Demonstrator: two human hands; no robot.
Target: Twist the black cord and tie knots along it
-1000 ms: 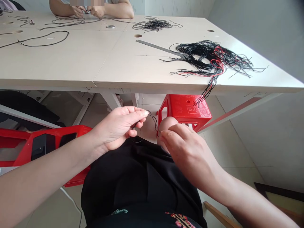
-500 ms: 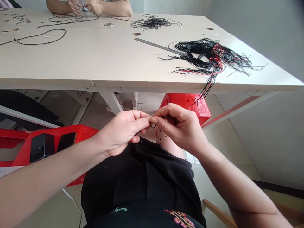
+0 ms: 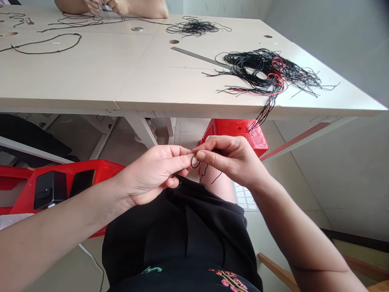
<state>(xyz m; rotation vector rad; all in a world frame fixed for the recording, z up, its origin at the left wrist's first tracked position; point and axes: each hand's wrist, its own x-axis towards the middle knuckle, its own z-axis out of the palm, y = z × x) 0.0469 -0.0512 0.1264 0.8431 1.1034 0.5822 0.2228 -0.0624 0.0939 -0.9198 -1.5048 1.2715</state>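
Above my lap, my left hand (image 3: 162,168) and my right hand (image 3: 229,160) meet at their fingertips, both pinching a thin black cord (image 3: 195,162). A small loop of the cord hangs just below the touching thumbs. Loose cord ends dangle under my right hand, in front of my knee. Part of the cord is hidden inside my left fingers. On the table, a large bundle of black cords (image 3: 255,73) with some red strands lies at the right, its ends hanging over the front edge. A metal ruler (image 3: 200,58) is partly under it.
The white table (image 3: 91,81) stands ahead, with another black cord pile (image 3: 197,27) farther back. A person's hands (image 3: 106,6) work at its far side. Red stools (image 3: 237,129) are under the table and at my left, where a black box (image 3: 50,190) and phone (image 3: 82,182) lie.
The small cord loop between my fingertips looks larger and hangs clearer. Both hands have lowered slightly. The view has shifted a little.
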